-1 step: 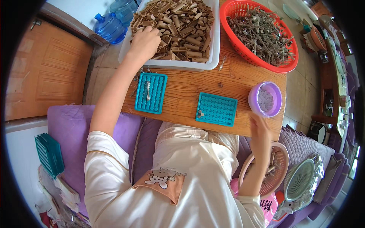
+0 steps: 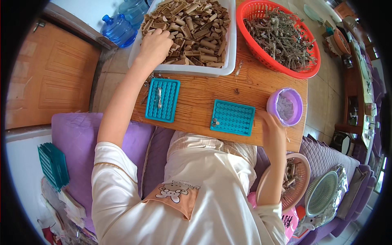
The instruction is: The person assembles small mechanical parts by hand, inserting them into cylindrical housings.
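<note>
My left hand [image 2: 156, 44] rests with bent fingers on the brown half-tube pieces [image 2: 200, 38] heaped in a white plastic bin [image 2: 192, 70]; what its fingertips hold is hidden. My right hand [image 2: 272, 123] is beside the near left side of a purple tub [image 2: 300, 108] holding small pale pieces [image 2: 284, 107]. Its fingers are too unclear to read. Left of that hand lies a teal tray [image 2: 233, 116] with rows of round hollows and a few small round bits in one corner. A second teal tray [image 2: 162, 107], with a thin pale bundle [image 2: 159, 98] on it, lies below the bin.
A red basket [image 2: 241, 20] of tangled grey-brown strips stands at the far right of the wooden table [image 2: 196, 92]. Pink [image 2: 304, 171] and pale green [image 2: 322, 192] baskets sit at my right. Stacked teal trays [image 2: 53, 165] are at my left, near a purple cushion [image 2: 81, 163].
My right hand has moved up and slightly left, closer to the purple tub's near side. My left hand stays almost still on the brown pieces.
</note>
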{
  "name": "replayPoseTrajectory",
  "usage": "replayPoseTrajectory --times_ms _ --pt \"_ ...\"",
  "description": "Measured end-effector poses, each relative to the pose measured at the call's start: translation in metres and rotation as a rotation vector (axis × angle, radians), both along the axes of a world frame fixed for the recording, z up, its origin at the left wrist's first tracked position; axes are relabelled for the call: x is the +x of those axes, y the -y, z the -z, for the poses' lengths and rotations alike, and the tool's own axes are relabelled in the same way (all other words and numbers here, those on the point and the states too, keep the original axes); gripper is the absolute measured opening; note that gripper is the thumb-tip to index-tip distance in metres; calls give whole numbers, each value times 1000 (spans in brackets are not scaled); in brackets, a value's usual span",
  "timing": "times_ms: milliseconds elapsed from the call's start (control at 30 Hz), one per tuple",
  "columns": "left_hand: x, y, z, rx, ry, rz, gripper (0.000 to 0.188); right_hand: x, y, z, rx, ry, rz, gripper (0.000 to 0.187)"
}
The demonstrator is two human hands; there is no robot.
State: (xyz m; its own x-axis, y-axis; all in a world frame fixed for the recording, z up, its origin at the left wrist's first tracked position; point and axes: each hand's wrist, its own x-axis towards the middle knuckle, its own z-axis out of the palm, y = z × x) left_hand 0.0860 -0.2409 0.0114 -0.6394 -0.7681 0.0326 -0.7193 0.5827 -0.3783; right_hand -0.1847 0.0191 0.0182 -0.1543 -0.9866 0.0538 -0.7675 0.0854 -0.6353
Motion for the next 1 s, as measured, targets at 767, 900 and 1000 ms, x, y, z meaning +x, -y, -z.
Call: replayPoseTrajectory --times_ms 767,900,1000 --pt "-67 -163 26 990 -1515 -205 15 5 107 78 -373 -139 -302 14" --pt "-79 -173 28 934 -1586 -197 31 28 83 36 -592 67 -234 17" --pt "-81 -186 10 863 -1609 -107 32 41 58 7 -687 42 -354 19"
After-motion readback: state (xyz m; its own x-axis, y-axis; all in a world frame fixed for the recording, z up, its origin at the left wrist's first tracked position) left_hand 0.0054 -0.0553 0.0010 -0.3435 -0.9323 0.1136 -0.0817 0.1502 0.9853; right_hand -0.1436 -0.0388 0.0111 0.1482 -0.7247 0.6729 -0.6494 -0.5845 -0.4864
